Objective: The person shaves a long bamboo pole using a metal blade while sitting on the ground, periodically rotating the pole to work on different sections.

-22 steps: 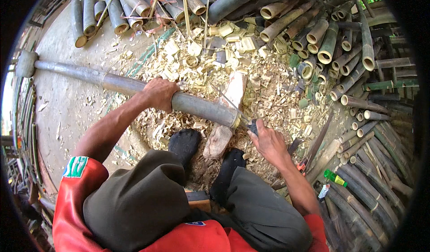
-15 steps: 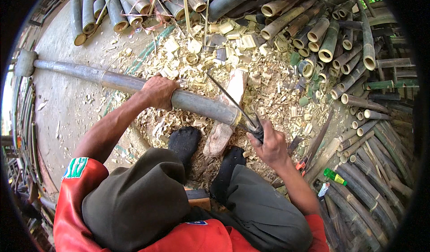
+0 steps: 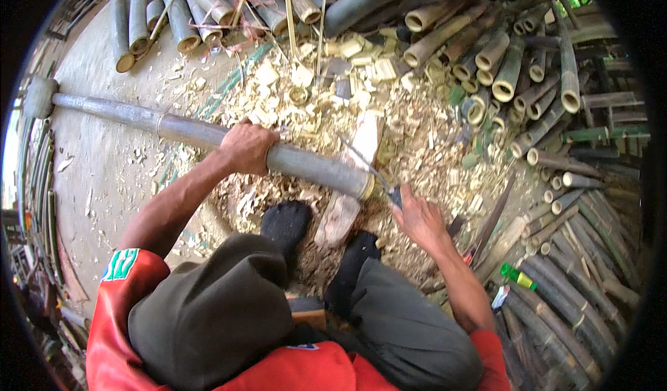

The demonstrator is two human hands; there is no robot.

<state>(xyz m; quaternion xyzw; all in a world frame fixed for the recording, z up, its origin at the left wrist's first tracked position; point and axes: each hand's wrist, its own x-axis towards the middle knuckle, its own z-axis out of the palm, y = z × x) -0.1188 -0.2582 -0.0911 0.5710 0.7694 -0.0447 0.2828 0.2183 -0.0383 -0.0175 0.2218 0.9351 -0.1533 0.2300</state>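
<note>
Since the earlier frame, the blade (image 3: pixel 367 165) drops from raised to lying low against the bamboo pole (image 3: pixel 208 135) near its cut end. Right hand (image 3: pixel 419 217) fingers wrap the knife's handle just beyond that end. Left hand (image 3: pixel 246 148) fingers clamp over the pole's middle. Beneath the pole's end lies a wooden block (image 3: pixel 351 182); chips (image 3: pixel 417 134) spread behind it, cut bamboo stacks (image 3: pixel 528 78) beyond.

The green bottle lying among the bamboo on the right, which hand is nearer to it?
Right. The right hand, gripping a blade at the pole's cut end, is up-left of the green bottle. The left hand grips the pole farther left.
</note>
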